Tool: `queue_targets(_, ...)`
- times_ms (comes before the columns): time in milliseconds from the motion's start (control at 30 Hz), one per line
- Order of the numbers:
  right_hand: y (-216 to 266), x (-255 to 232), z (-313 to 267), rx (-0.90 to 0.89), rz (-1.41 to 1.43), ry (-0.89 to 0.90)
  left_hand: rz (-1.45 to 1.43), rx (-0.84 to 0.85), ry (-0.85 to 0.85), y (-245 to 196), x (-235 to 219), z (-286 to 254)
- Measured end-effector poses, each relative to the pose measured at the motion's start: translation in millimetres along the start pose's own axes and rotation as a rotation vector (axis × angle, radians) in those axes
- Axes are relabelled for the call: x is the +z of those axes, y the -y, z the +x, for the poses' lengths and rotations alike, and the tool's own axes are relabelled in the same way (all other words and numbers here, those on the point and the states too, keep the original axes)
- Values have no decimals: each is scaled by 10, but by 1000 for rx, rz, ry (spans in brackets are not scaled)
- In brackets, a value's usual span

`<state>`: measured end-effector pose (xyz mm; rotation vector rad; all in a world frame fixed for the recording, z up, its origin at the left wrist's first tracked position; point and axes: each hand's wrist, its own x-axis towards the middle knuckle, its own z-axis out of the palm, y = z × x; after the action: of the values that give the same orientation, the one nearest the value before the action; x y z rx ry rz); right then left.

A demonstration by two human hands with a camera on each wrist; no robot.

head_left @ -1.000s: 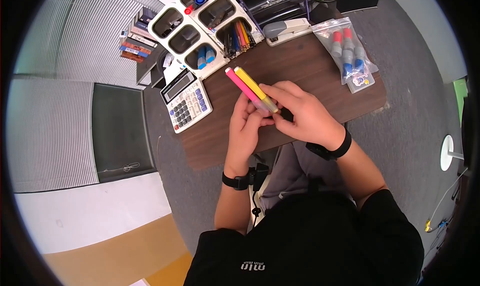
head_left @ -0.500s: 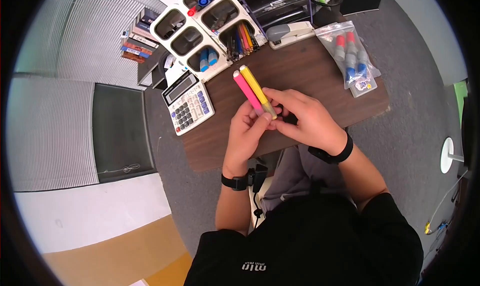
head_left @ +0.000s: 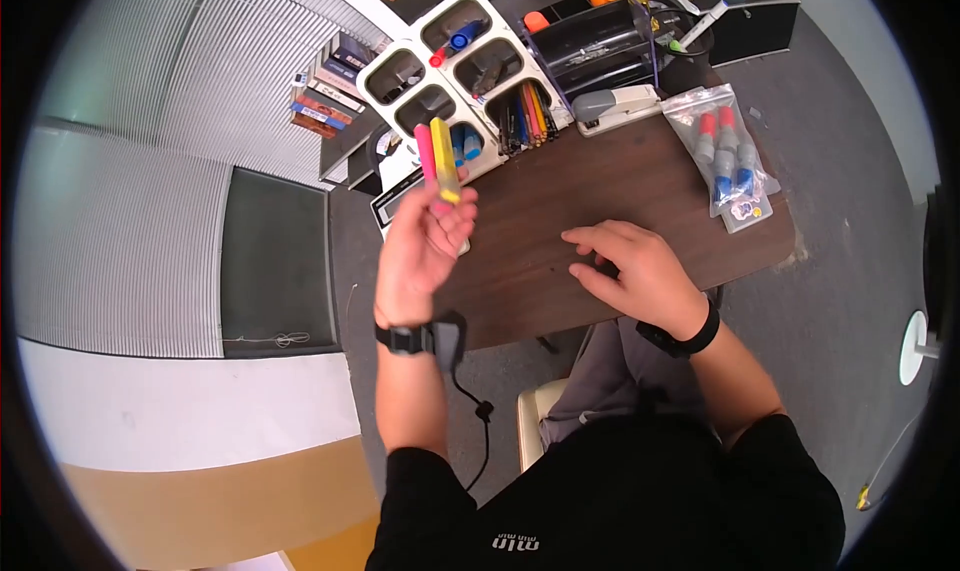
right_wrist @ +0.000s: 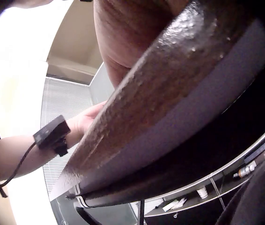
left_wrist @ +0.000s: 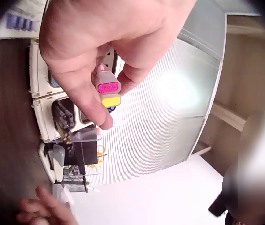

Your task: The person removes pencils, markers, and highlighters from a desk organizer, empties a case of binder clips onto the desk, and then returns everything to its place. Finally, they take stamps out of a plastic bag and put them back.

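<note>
A pink highlighter [head_left: 426, 151] and a yellow highlighter [head_left: 446, 159] lie side by side in my left hand [head_left: 420, 246], pinched between thumb and fingers. In the head view they point up toward the white desk organizer [head_left: 458, 91] and overlap its near compartment, where blue highlighters [head_left: 472, 145] stand. The left wrist view shows the ends of the pink highlighter [left_wrist: 108, 87] and the yellow highlighter [left_wrist: 111, 101] between the fingers. My right hand [head_left: 638, 276] hovers over the brown table [head_left: 540, 196] near its front edge, holding nothing, fingers loosely bent.
A calculator [head_left: 393, 203] sits at the table's left, partly behind my left hand. Pencils [head_left: 527, 116] fill another organizer compartment. Farther right are a stapler [head_left: 615, 106], a black desk tray [head_left: 600, 46] and a clear bag of markers [head_left: 725, 156].
Both hands were together around the two highlighters. The right hand has let go and stays over the table, while the left has carried them left and up toward the organizer. The view has shifted slightly.
</note>
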<state>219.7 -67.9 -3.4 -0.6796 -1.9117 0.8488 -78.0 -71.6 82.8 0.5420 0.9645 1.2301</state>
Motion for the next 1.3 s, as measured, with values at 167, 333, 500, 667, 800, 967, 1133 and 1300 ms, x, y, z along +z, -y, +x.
queue_targets(167,-20,-5,-16,-10,22,-35,-19,2,-78,-377,-21,433)
queue_targets(333,-22,-11,-16,-7,3,-11,-116,-119,-112,-449,-92,732)
queue_targets(500,-2,-19,-5,20,14,1,-140,-120,-104,-444,-48,722)
queue_targets(667,-14,-21,-3,28,3,2,170,-4,-35,-185,-79,360)
queue_targets(800,-24,-31,8,31,3,24,1382,736,-367,180,-230,311)
queue_targets(967,-2,-22,12,10,-14,19,1777,974,-300,209,27,419)
queue_targets(1133,3,-25,-7,34,41,-4,1891,998,-248,222,-2,656)
queue_targets(1300,-9,6,-31,27,28,-17,1849,984,-359,172,-19,509)
